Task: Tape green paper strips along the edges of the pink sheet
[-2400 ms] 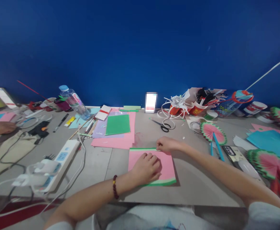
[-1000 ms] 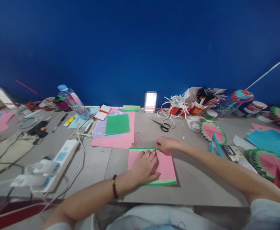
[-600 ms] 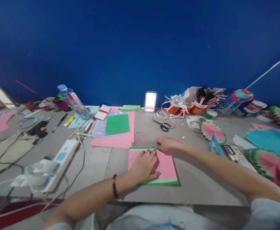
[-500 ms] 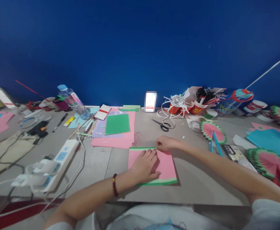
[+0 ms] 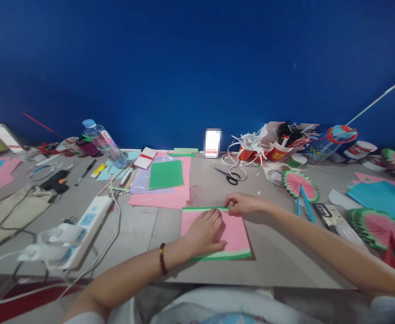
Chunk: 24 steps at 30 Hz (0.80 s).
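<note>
A pink paper sheet (image 5: 233, 231) with pale and dark green strips along its far and near edges lies flat in front of me. My left hand (image 5: 206, 231) is spread on the sheet, palm down, fingers pointing to the far edge. At the far right part of that edge, my right hand (image 5: 240, 203) has its fingers curled in, with the fingertips on the green strip (image 5: 197, 208). Whether anything small is between those fingers is hidden. Past my right hand lie black-handled scissors (image 5: 231, 180).
Green sheet (image 5: 165, 174) on pink and purple papers sits back left. At left are a power strip (image 5: 88, 225) with cables, a glue gun (image 5: 56, 185) and a tilted bottle (image 5: 105, 143). Watermelon-patterned paper fans (image 5: 300, 185), a phone (image 5: 327, 213) and paper cups (image 5: 278, 152) are at right.
My right hand has slid slightly to the right along the sheet's far edge, and its fingers have loosened a little. My left hand keeps its place on the sheet.
</note>
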Tool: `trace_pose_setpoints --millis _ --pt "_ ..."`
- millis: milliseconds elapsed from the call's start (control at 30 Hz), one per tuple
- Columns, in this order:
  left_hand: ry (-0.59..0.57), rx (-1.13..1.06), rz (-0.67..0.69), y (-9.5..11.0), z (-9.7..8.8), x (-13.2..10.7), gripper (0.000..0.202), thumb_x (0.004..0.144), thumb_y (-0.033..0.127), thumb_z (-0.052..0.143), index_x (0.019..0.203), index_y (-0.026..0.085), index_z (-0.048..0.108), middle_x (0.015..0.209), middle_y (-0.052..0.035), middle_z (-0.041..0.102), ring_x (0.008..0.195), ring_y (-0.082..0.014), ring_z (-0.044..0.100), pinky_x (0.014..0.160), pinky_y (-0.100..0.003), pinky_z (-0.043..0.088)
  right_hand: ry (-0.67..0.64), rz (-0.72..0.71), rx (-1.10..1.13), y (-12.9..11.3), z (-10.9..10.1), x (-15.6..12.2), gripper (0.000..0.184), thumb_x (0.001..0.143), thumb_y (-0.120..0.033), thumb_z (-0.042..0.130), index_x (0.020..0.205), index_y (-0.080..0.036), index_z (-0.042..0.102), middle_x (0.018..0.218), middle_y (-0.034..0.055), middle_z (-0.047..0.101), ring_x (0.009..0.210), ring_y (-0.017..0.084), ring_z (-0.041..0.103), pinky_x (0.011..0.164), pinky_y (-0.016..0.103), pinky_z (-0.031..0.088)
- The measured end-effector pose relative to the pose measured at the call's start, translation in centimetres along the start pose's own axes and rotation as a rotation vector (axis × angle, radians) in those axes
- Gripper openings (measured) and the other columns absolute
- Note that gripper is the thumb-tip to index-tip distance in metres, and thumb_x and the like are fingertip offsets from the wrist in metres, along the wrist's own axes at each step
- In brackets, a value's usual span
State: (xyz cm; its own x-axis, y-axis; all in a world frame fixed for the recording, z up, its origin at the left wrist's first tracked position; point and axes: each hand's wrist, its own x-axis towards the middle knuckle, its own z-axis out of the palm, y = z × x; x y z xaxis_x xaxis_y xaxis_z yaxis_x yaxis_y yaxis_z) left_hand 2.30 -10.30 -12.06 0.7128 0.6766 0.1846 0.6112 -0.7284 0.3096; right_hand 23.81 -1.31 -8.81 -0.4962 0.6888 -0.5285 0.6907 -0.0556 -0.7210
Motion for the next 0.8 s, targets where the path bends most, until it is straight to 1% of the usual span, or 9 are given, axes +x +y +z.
trace_pose_setpoints --millis 100,200,367,467,600,800 --pt "0.001 0.002 0.003 0.0 0.0 0.0 0.066 0.075 0.050 0.064 0.122 0.007 0.049 0.132 -0.0201 0.051 0.125 -0.0324 0.045 0.106 -0.045 0.038 0.050 -0.028 0.087 0.2 -0.1 -0.2 0.032 0.063 -0.023 0.064 0.091 -0.017 0.050 0.056 -0.0070 0.054 0.050 0.009 0.046 0.047 0.020 0.033" --pt "0.006 0.000 0.002 0.0 0.1 0.0 0.067 0.074 0.051 0.064 0.124 0.008 0.048 0.134 -0.0197 0.051 0.125 -0.0326 0.045 0.105 -0.046 0.038 0.047 -0.020 0.106 0.5 -0.1 -0.3 0.025 0.065 -0.025 0.063 0.085 -0.018 0.048 0.053 -0.0069 0.053 0.047 0.009 0.044 0.046 0.020 0.032" --pt "0.010 -0.001 -0.006 0.0 0.1 -0.1 0.067 0.073 0.050 0.065 0.123 0.008 0.050 0.134 -0.0190 0.051 0.125 -0.0331 0.046 0.107 -0.045 0.037 0.071 0.014 0.149 0.7 0.2 -0.4 0.018 0.067 -0.021 0.061 0.079 -0.018 0.047 0.052 -0.0069 0.051 0.049 0.010 0.047 0.048 0.021 0.036" --pt "0.006 -0.007 -0.002 0.0 0.0 -0.1 0.065 0.073 0.049 0.064 0.122 0.008 0.050 0.134 -0.0193 0.051 0.125 -0.0332 0.045 0.106 -0.045 0.038 0.095 0.040 0.112 0.5 0.4 -0.4 0.015 0.068 -0.017 0.059 0.077 -0.018 0.047 0.052 -0.0068 0.052 0.049 0.010 0.048 0.048 0.021 0.037" --pt "0.000 -0.015 0.006 0.0 0.0 0.0 0.066 0.073 0.050 0.065 0.123 0.009 0.049 0.133 -0.0201 0.051 0.124 -0.0335 0.046 0.106 -0.046 0.039 0.145 0.070 -0.003 -0.3 0.5 -0.6 0.013 0.068 -0.012 0.056 0.074 -0.019 0.047 0.048 -0.0073 0.052 0.046 0.009 0.047 0.047 0.020 0.033" --pt "-0.023 -0.005 -0.006 0.2 -0.2 0.0 0.065 0.075 0.049 0.062 0.123 0.008 0.049 0.135 -0.0205 0.049 0.126 -0.0345 0.045 0.106 -0.047 0.038 0.189 0.073 -0.086 -0.5 0.7 -0.7 0.015 0.067 -0.010 0.055 0.071 -0.020 0.045 0.047 -0.0075 0.053 0.046 0.009 0.048 0.047 0.020 0.031"
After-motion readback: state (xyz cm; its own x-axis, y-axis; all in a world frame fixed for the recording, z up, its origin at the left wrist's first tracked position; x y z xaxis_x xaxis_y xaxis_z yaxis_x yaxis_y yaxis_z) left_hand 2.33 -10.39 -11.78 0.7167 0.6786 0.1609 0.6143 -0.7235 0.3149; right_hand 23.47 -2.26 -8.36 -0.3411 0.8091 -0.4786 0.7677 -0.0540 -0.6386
